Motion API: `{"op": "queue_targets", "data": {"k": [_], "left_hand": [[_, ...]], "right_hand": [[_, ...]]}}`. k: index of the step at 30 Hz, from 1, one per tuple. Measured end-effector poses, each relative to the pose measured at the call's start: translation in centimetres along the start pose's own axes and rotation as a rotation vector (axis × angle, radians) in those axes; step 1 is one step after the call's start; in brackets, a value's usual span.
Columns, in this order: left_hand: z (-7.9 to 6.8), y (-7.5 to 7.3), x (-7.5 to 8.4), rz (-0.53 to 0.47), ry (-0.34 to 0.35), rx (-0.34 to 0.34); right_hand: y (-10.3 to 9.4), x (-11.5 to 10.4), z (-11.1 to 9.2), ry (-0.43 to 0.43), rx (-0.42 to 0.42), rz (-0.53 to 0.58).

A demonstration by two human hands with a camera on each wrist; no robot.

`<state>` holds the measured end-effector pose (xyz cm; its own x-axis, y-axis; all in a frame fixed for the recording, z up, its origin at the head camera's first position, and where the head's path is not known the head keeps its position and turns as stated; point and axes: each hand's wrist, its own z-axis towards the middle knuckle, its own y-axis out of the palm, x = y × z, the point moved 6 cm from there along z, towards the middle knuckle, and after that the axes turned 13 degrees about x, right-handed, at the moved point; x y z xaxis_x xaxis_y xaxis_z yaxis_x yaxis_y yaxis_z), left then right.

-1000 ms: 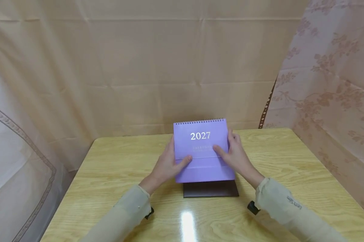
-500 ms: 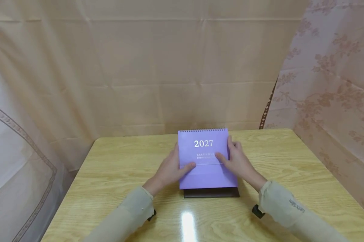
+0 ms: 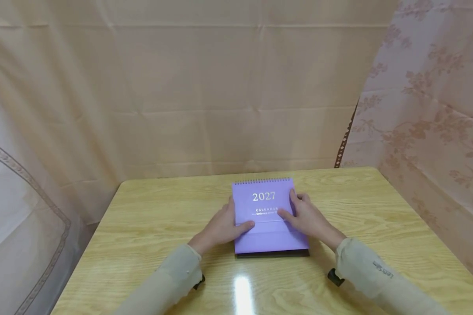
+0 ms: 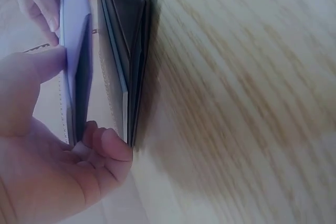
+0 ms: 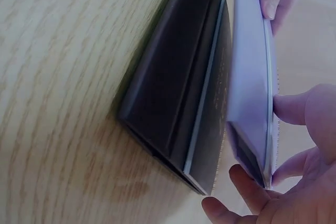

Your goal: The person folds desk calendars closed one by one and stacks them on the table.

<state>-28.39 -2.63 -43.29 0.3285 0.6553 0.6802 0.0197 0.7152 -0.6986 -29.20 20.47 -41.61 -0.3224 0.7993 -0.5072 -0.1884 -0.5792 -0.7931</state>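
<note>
Both hands hold a purple 2027 desk calendar (image 3: 266, 239), spiral edge away from me. My left hand (image 3: 222, 224) grips its left side, thumb on the cover and fingers curled beneath. On the right side my right hand (image 3: 310, 219) does the same, its thumb beside the small print. Beneath lies a dark brown calendar (image 5: 173, 72) on the table, mostly covered in the head view except a thin strip at the near edge. Both wrist views show a gap between the purple calendar and the dark one, with some fingertips reaching close to the dark one.
The wood-grain table (image 3: 154, 218) extends to both sides, with a bright light reflection near the front. A beige curtain (image 3: 189, 87) hangs behind the far edge. Floral cloth (image 3: 437, 109) closes off the right, and pale cloth (image 3: 20, 218) the left.
The purple calendar has come down and nearer to me, shifting slightly right, with both hands moving along. It now covers more of the dark calendar, and the grips look unchanged.
</note>
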Motion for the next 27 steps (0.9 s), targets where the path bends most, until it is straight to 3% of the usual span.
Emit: {"op": "queue_targets", "data": {"k": [10,27], "left_hand": [[-0.3,0.9,-0.4,0.113,-0.113,-0.067],[0.0,1.5,-0.5,0.216,-0.158,-0.072]], "right_hand": [[0.9,1.0,-0.3,0.005,-0.043,-0.026],[1.5,1.4,-0.4,0.038,-0.105,-0.054]]}}
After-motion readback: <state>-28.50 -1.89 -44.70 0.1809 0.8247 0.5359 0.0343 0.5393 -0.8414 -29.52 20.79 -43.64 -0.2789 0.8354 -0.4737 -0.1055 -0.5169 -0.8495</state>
